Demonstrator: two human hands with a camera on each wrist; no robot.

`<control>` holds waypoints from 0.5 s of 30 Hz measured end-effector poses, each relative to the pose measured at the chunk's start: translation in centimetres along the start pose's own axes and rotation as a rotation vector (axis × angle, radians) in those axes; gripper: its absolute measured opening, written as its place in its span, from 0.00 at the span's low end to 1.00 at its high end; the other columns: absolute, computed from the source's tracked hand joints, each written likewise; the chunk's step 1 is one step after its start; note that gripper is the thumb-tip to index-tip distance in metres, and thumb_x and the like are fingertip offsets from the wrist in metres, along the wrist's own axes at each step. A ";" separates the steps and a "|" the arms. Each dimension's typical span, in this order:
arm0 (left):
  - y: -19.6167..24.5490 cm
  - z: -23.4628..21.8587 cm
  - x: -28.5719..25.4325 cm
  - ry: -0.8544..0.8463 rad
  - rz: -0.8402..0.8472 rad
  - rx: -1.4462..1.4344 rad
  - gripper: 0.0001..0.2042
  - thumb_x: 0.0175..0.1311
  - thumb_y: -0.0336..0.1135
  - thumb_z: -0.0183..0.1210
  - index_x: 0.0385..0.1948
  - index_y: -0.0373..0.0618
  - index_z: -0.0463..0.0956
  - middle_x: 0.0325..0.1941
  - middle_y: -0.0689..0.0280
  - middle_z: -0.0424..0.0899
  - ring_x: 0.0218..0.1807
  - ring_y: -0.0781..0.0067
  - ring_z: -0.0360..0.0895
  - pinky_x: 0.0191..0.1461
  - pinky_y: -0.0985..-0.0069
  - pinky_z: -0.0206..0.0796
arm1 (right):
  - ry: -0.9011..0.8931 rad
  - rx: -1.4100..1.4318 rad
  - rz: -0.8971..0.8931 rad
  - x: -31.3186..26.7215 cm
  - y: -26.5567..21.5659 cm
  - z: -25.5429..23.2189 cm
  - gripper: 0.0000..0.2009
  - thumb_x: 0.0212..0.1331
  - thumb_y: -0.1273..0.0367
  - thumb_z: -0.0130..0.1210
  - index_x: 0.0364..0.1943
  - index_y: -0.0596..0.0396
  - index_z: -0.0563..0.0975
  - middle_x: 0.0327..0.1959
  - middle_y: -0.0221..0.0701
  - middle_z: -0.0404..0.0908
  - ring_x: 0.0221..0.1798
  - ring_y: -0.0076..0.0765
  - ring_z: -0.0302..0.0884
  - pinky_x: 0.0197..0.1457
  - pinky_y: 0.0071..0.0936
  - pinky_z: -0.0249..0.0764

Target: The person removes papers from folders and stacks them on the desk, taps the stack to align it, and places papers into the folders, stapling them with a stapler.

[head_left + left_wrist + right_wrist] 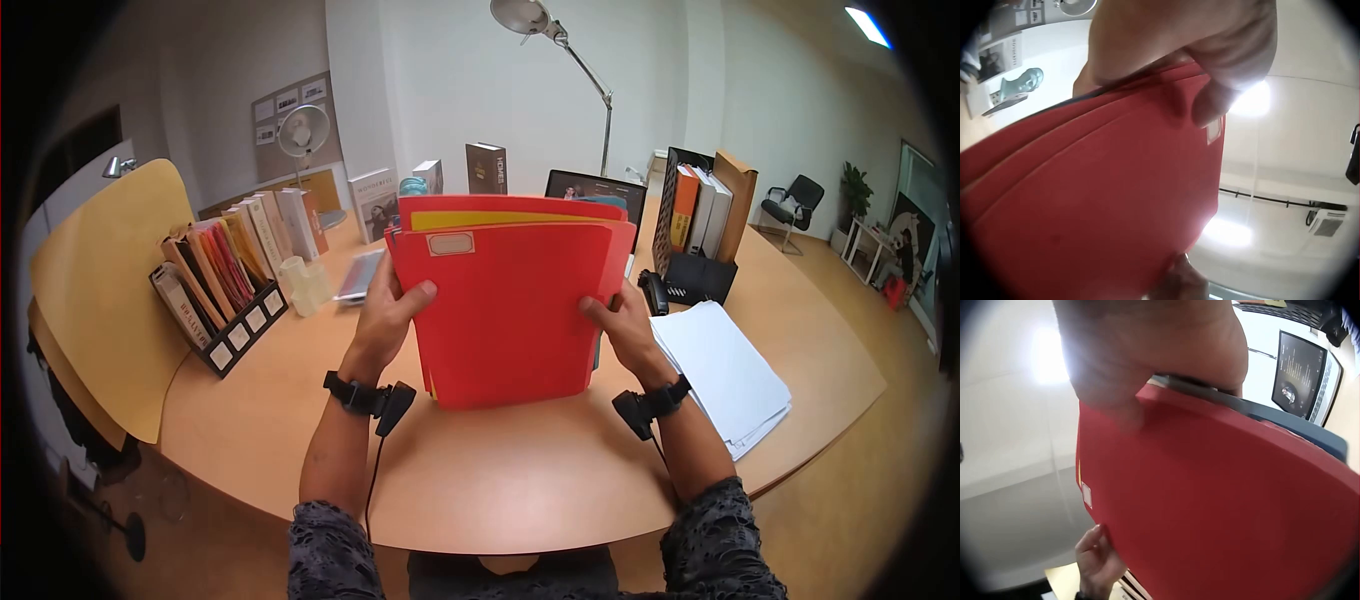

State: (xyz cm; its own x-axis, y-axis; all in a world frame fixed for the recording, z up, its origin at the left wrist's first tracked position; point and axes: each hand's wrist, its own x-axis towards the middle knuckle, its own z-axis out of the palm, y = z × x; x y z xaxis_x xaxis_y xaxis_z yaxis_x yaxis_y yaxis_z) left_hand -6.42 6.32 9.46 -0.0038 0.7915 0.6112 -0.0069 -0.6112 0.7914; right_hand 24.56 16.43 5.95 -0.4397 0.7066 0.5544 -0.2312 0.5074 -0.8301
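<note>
A stack of file folders (510, 320) stands upright between both hands above the desk, its front one red with a small white label. Yellow and red edges show behind it at the top, and a blue-grey folder (1297, 428) shows at the back in the right wrist view. My left hand (385, 310) grips the stack's left edge, thumb flat on the red front and fingers behind. On the opposite edge my right hand (625, 325) holds it the same way, thumb in front. The fingers behind the folders are mostly hidden.
A black file holder (240, 335) packed with folders stands at left, by a translucent cup (303, 287). White paper (725, 370) lies at right, before a black rack of binders (700, 215). A laptop (590, 188) and desk lamp (605, 100) stand behind the folders.
</note>
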 end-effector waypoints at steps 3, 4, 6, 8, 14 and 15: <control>1.5 1.2 0.0 0.077 0.124 -0.013 0.42 0.63 0.41 0.65 0.73 0.42 0.44 0.67 0.55 0.66 0.67 0.64 0.67 0.72 0.65 0.56 | 0.019 0.038 -0.066 0.0 -1.6 0.3 0.37 0.56 0.54 0.68 0.63 0.60 0.64 0.56 0.37 0.74 0.59 0.33 0.74 0.61 0.32 0.73; 2.0 1.7 0.0 0.139 0.183 0.020 0.47 0.62 0.43 0.65 0.74 0.42 0.38 0.68 0.54 0.64 0.68 0.62 0.66 0.72 0.64 0.56 | 0.017 0.037 -0.065 0.0 -1.9 0.3 0.37 0.56 0.54 0.68 0.63 0.60 0.64 0.56 0.37 0.74 0.59 0.33 0.74 0.61 0.32 0.73; 2.8 3.0 -0.3 0.143 0.218 0.111 0.49 0.62 0.44 0.65 0.74 0.43 0.33 0.68 0.53 0.63 0.68 0.60 0.65 0.73 0.64 0.55 | 0.018 0.006 -0.057 0.1 -2.3 0.4 0.42 0.53 0.52 0.69 0.66 0.59 0.60 0.59 0.37 0.72 0.61 0.33 0.72 0.65 0.33 0.70; 1.8 3.4 -0.4 0.098 0.327 0.359 0.50 0.65 0.45 0.62 0.75 0.47 0.27 0.73 0.52 0.54 0.71 0.60 0.61 0.72 0.61 0.57 | 0.012 -0.029 -0.049 0.1 -1.8 1.0 0.43 0.53 0.52 0.70 0.66 0.59 0.58 0.60 0.37 0.71 0.63 0.34 0.70 0.65 0.33 0.69; 1.0 2.7 -0.2 0.190 0.490 0.698 0.46 0.65 0.35 0.61 0.75 0.49 0.31 0.74 0.52 0.52 0.75 0.59 0.53 0.74 0.62 0.54 | 0.002 -0.047 -0.029 0.6 -1.6 1.4 0.45 0.53 0.53 0.70 0.68 0.58 0.56 0.61 0.38 0.70 0.65 0.36 0.68 0.66 0.34 0.68; 1.2 2.6 -0.1 0.219 0.578 0.791 0.44 0.64 0.31 0.60 0.76 0.50 0.35 0.75 0.52 0.51 0.76 0.58 0.50 0.75 0.62 0.52 | 0.017 -0.058 -0.036 0.6 -1.7 1.4 0.45 0.52 0.53 0.70 0.68 0.58 0.56 0.61 0.38 0.70 0.65 0.37 0.69 0.66 0.35 0.69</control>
State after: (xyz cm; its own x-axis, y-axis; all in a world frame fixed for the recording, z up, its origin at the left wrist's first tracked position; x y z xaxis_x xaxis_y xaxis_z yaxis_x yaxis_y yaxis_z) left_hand -3.80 5.47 10.35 0.0187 0.3071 0.9515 0.7203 -0.6641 0.2002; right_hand 23.46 15.25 7.61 -0.4169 0.6958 0.5849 -0.1958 0.5596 -0.8053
